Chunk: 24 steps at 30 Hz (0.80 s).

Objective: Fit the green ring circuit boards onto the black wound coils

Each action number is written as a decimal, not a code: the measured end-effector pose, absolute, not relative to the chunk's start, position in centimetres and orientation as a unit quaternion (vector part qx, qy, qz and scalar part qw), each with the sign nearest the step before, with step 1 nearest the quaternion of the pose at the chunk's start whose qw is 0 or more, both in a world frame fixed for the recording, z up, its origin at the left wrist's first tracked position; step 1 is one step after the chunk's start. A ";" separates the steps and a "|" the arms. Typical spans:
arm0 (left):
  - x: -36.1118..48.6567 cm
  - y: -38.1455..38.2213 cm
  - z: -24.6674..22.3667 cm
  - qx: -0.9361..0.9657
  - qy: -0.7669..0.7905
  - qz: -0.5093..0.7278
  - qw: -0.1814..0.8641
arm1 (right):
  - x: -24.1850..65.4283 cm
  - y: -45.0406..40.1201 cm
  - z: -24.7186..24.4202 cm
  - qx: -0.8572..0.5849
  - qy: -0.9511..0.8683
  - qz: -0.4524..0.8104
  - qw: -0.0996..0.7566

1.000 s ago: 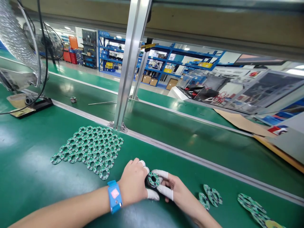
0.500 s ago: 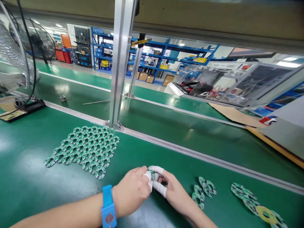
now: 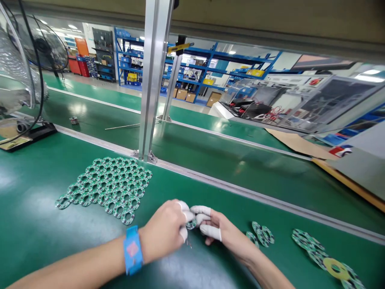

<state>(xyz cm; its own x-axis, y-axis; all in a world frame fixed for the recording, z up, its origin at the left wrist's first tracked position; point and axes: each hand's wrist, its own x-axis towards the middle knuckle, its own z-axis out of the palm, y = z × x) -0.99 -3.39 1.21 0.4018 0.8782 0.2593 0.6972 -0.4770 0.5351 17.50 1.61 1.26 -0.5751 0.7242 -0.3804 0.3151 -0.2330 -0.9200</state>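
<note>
Short of the green worktop's (image 3: 192, 188) far edge: green-white ring-shaped circuit board (image 3: 191, 224), left hand (image 3: 164, 225) pinching it.
Right hand (image 3: 221, 227): thumb has come off, grip unclear.

From where I stand, it's a little ring-shaped board (image 3: 191, 227), green with pale markings, held up over the surface (image 3: 180, 188) well in from its far edge. The left hand (image 3: 167, 228) has it by the fingertips, which cover its upper left part; the lower rim shows. The right hand's (image 3: 221, 230) fingertips are close by its right side, touching or not I can't tell.
</note>
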 end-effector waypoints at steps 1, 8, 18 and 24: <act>-1.4 -3.0 1.5 0.784 0.496 0.297 0.225 | 17.5 1.7 1.3 -0.448 -0.585 0.656 0.162; -1.9 -2.3 1.0 0.708 0.491 0.305 0.406 | 17.2 1.6 1.1 -0.494 -0.575 0.628 0.176; -1.3 -2.4 0.2 0.711 0.512 0.317 0.363 | 17.3 1.5 0.9 -0.497 -0.589 0.611 0.179; -1.2 -2.3 0.1 0.717 0.517 0.313 0.349 | 17.2 1.7 0.7 -0.513 -0.641 0.527 0.219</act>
